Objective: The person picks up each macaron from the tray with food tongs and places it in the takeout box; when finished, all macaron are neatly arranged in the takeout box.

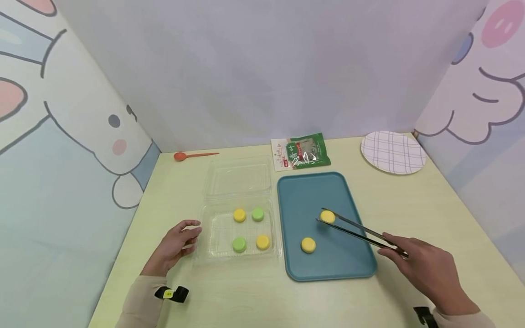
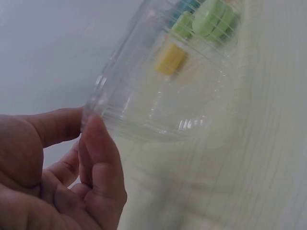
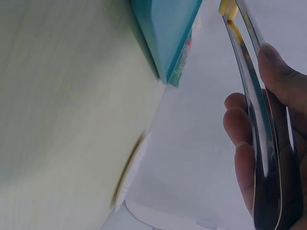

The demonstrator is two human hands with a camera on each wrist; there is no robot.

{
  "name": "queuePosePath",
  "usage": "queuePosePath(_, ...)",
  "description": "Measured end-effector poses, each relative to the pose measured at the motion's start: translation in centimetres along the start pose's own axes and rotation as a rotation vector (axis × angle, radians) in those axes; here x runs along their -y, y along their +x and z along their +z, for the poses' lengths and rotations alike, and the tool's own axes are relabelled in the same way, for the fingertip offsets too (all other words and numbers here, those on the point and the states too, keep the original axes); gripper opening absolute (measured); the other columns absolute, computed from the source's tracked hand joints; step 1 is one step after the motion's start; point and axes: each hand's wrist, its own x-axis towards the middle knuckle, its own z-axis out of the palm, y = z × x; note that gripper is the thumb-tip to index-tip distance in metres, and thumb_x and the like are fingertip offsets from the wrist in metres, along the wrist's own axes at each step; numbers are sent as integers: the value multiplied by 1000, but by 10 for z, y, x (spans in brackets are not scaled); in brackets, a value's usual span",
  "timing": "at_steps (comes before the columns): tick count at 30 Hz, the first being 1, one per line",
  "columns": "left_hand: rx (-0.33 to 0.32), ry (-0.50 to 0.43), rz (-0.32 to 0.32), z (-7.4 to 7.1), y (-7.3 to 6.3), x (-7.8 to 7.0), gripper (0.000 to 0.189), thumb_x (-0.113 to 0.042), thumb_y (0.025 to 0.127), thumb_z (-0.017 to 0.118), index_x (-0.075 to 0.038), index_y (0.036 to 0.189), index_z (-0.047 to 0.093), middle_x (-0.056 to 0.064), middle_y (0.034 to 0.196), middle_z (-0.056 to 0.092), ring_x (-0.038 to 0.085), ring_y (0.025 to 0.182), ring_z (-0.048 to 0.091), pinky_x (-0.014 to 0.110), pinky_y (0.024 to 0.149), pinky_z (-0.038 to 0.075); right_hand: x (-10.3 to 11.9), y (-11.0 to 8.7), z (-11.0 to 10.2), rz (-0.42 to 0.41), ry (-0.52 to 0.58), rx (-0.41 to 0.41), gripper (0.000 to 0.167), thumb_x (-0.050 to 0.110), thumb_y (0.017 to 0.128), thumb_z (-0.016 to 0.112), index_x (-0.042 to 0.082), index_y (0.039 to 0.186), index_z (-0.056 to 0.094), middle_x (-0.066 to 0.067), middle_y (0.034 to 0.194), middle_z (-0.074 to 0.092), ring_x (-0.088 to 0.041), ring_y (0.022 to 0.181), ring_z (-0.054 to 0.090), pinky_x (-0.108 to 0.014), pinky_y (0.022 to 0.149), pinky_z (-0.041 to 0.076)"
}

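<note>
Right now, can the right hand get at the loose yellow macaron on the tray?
Probably not yet: the right hand holds tongs whose tips straddle the other macaron. Once free, likely yes: nothing covers the loose macaron.

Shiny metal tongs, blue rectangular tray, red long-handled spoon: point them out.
Shiny metal tongs [image 3: 259,122]: right wrist view, on one arm.
Blue rectangular tray [image 1: 307,198]: head view, bare floor.
Red long-handled spoon [image 1: 179,156]: head view, its bowl.
</note>
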Motion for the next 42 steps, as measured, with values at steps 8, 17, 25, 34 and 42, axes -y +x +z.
queuePosePath(8,-11,10,-14,1,-1,3,41,-22,101,64,-2,133,49,1,78,54,13,69,51,25,63,50,6,18,11,-68,24,-18,70,73,95,39,16,100,80,1,71,71,-9,50,56,-22,38,29)
queuePosePath(17,-18,14,2,0,-2,-2,41,-23,101,64,-2,133,50,0,77,54,13,68,51,25,63,50,18,44,26,-152,76,-6,68,70,96,39,16,102,79,2,71,70,-7,50,56,-23,39,34)
queuePosePath(25,-9,16,4,1,-1,-1,42,-24,101,64,-2,134,49,0,78,54,13,69,51,25,62,50,34,61,43,-192,133,9,67,68,97,40,14,103,79,0,73,71,-6,52,56,-26,42,39)
queuePosePath(34,-11,9,1,2,-1,-4,43,-23,101,64,-2,134,48,1,79,54,14,69,51,25,61,50,47,75,57,-216,158,34,71,69,96,38,13,104,80,-1,77,73,-9,55,60,-29,44,43)
queuePosePath(42,-12,7,2,2,-3,-2,42,-23,101,64,-1,134,49,1,78,54,14,69,51,25,62,49,61,85,73,-237,166,35,71,69,97,35,14,105,79,-2,83,75,-13,59,65,-29,43,44)
